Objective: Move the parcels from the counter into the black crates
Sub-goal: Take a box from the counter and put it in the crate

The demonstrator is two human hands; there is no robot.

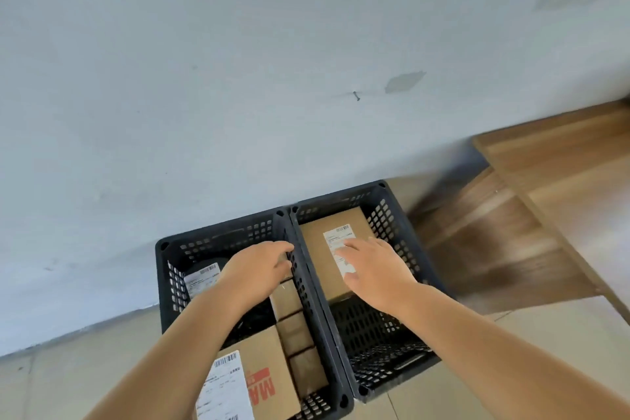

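Pale wall [238, 78] and tiled floor [85, 361], with a wooden table [562, 160] at far right, its visible part bare of parcels. Two black crates stand side by side on the floor against the wall. The left crate [163, 269] holds a large box [262, 358] with a label and red print at its near end, a row of small boxes [295, 334] along its right wall, and a dark parcel [204, 274] with a white label at its far end. The left hand [257, 274] reaches into this crate, its fingers curled over the far small box by the dividing wall; whether they grip it or merely press it cannot be told. The right crate [392, 351] holds one labelled box [332, 249] at its far end, its near half open mesh. The right hand [370, 269] lies over that box, fingers spread and nearly straight on the label. Judged step: settling parcels just set down. The next move probably calls for letting go, lifting both hands clear of the crate walls, and turning right to the table.
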